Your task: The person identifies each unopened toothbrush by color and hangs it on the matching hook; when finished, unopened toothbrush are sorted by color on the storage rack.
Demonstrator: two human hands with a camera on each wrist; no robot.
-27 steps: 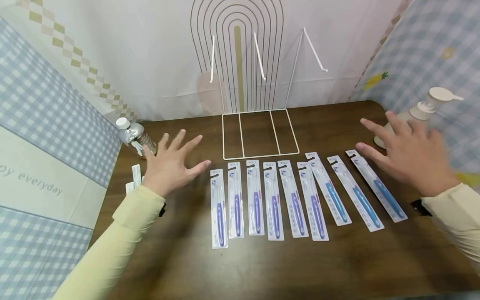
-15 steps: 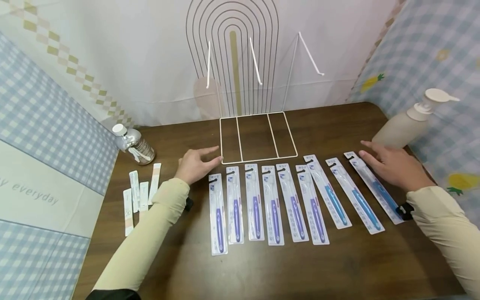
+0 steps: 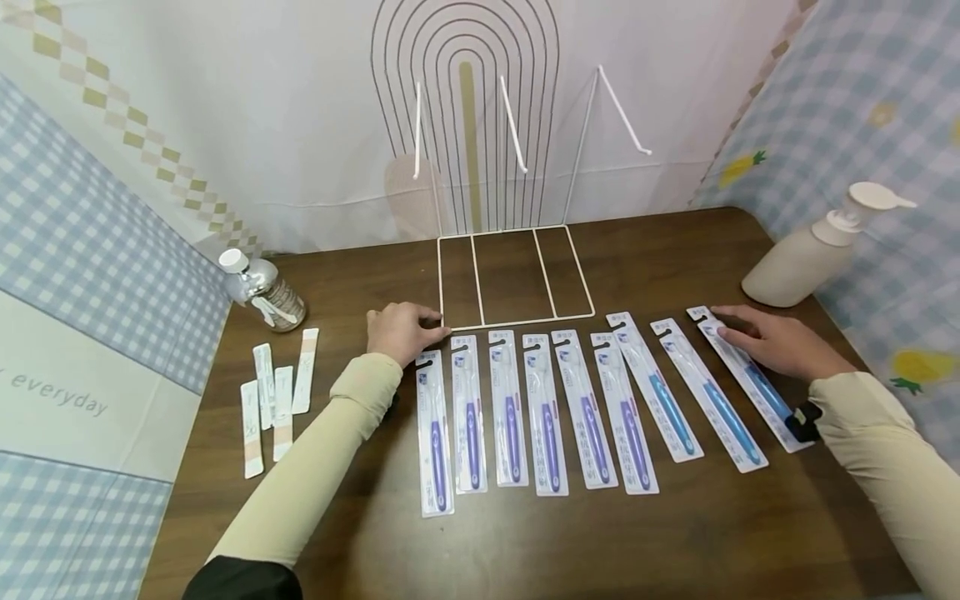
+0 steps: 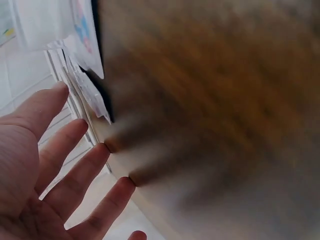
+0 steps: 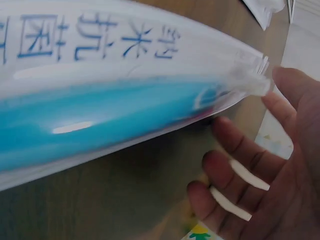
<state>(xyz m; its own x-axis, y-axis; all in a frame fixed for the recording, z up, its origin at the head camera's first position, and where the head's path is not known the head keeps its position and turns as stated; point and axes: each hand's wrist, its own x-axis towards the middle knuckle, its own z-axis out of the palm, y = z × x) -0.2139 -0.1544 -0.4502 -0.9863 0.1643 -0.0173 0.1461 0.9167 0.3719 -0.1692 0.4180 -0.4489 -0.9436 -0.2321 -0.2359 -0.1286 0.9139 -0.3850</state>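
Observation:
My left hand (image 3: 402, 332) is at the front left corner of a white wire rack (image 3: 517, 322), thumb and forefinger right at the wire. In the left wrist view its fingers (image 4: 75, 187) are spread, several tips touching the brown table. My right hand (image 3: 783, 340) rests beside the rightmost packaged blue toothbrush (image 3: 757, 379), thumb at the pack's edge near its top. The right wrist view shows this pack (image 5: 110, 107) close up, with relaxed fingers (image 5: 235, 145) beyond it. Packaged purple toothbrushes (image 3: 512, 433) and more blue ones (image 3: 670, 412) lie in a row between the hands.
Three white prongs (image 3: 513, 125) stick out from the rack's upright part towards me. A clear bottle with a white cap (image 3: 262, 287) and several narrow white packets (image 3: 282, 412) are at the left. A beige pump bottle (image 3: 798, 258) stands at the back right.
Both hands have come down from above the table. The left moved right to the rack's corner, the right moved down and left to the rightmost toothbrush pack. The white packets are now uncovered.

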